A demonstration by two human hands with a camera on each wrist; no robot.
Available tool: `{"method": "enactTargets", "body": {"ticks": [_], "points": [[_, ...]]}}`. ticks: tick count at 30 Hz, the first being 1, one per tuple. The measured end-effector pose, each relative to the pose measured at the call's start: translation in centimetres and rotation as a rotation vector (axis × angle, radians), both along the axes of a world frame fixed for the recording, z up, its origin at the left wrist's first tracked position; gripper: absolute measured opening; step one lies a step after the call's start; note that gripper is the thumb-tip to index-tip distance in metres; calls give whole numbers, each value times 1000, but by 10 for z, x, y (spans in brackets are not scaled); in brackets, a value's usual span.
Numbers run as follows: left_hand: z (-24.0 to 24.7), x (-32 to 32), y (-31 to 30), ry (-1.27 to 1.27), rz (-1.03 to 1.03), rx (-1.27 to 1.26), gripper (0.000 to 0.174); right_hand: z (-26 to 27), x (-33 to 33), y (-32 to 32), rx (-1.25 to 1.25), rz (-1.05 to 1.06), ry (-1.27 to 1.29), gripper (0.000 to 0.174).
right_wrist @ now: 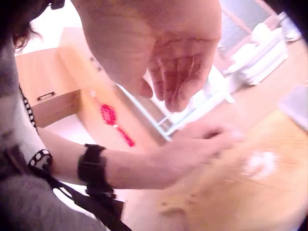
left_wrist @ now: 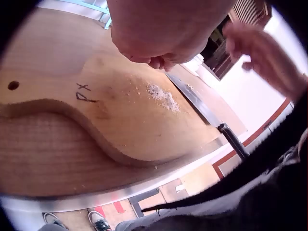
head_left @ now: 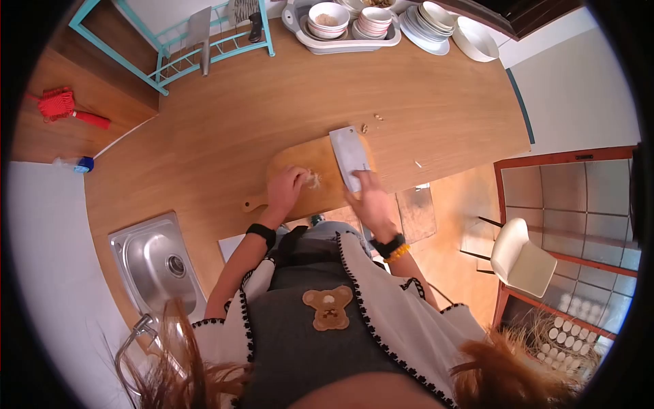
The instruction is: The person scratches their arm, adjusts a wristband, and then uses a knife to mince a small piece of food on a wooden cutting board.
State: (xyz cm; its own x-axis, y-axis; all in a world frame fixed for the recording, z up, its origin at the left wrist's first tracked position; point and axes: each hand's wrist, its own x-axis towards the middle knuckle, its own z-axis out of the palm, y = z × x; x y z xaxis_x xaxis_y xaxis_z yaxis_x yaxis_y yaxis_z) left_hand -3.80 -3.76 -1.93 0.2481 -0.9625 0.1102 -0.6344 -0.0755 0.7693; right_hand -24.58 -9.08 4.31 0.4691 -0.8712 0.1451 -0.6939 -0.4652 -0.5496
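A wooden cutting board (head_left: 289, 160) holds a small heap of pale crumbs (head_left: 313, 180), with finer bits scattered around it in the left wrist view. My left hand (head_left: 286, 191) hovers at the heap's left side, fingers curled in; nothing shows in its grasp. To the right of the heap a cleaver (head_left: 349, 151) lies flat across the board, its dark handle (left_wrist: 233, 140) towards the near edge. Above the handle end is my right hand (head_left: 373, 203), fingers loosely bent and holding nothing; the left wrist view shows it apart from the cleaver.
Walnut-like bits (head_left: 365, 128) lie beyond the board. Bowls in a grey basin (head_left: 351, 46), stacked plates (head_left: 426, 42) and a teal rack (head_left: 225, 42) with knives stand at the back. A sink (head_left: 153, 262) is at left, a chair (head_left: 521, 259) at right.
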Motion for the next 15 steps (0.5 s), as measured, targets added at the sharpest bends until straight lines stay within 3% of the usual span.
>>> {"method": "enactTargets", "body": {"ticks": [3,9,15], "points": [[2,-10,-1,35,79,59,15,-40,-59,-4,58,-190,137,50],[-5,-20,-7,173,199,129,18,-78,-62,-16,266,-70,95,59],[5,-25,-1,119,354,233,20,-84,-67,-29,309,6,-64,37]]}}
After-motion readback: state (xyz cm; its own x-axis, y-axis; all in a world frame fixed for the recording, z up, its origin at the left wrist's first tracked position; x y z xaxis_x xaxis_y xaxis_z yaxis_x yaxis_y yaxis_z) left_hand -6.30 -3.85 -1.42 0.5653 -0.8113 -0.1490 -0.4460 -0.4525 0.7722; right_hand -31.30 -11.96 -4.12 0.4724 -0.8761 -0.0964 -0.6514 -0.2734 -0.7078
